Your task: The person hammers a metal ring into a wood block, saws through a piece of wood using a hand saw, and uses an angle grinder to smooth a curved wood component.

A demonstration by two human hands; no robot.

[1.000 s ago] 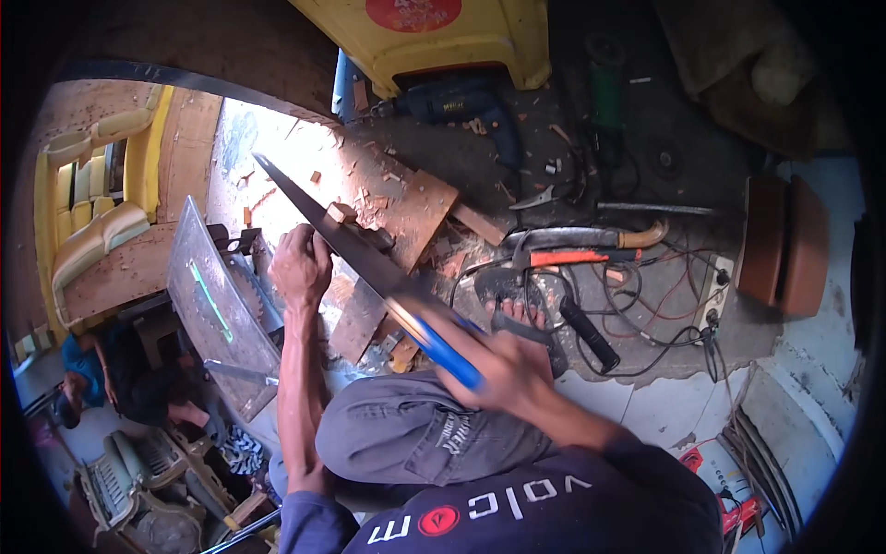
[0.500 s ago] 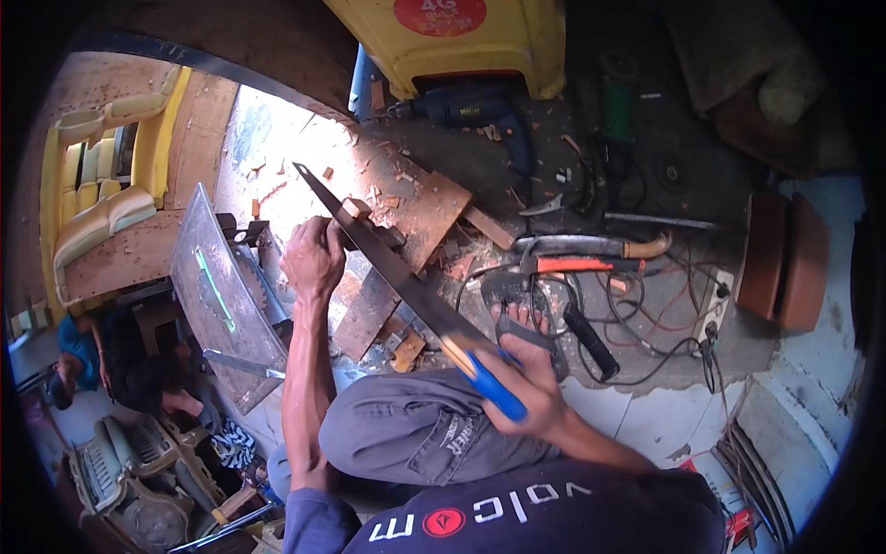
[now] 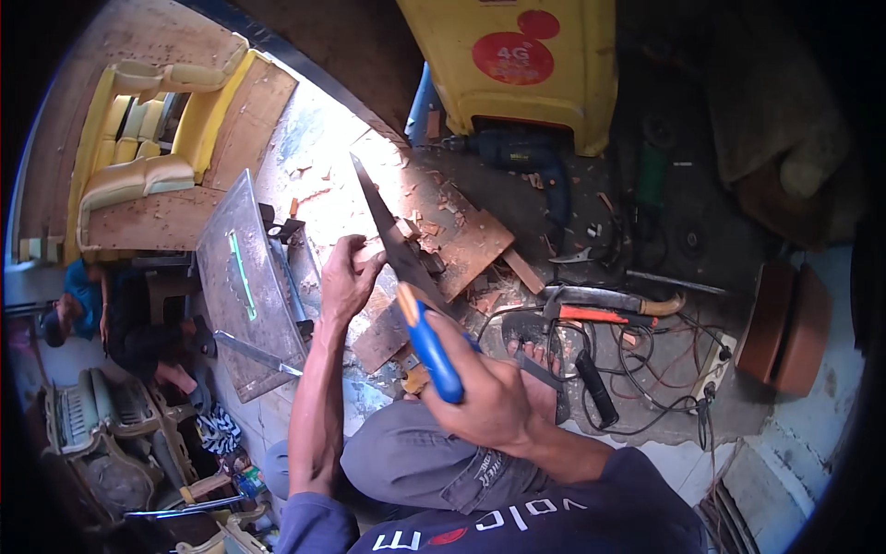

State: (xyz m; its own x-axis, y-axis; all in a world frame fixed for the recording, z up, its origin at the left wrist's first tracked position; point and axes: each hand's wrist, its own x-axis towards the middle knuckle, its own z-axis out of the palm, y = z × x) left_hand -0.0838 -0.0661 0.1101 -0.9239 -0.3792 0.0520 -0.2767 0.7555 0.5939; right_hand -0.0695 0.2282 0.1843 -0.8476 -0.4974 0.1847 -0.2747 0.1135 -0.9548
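Sawdust and reddish chips litter the floor around a flat wooden board (image 3: 434, 249). Right hand (image 3: 494, 402) clenches the smooth blue handle of a handsaw (image 3: 397, 254), its dark tapered blade crossing the small wood block (image 3: 374, 251) that the left hand (image 3: 346, 282) grips just beside it.

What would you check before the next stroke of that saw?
1. Right hand wrapped firmly round the saw's blue handle: ok.
2. Left hand holding the small wood piece: ok.
3. Left fingers clear of the blade: not ok, right beside it.
4. Bare foot away from the blade: ok.
5. Cables clear of the cut: ok.
6. Blade seated in the cut: cannot tell.
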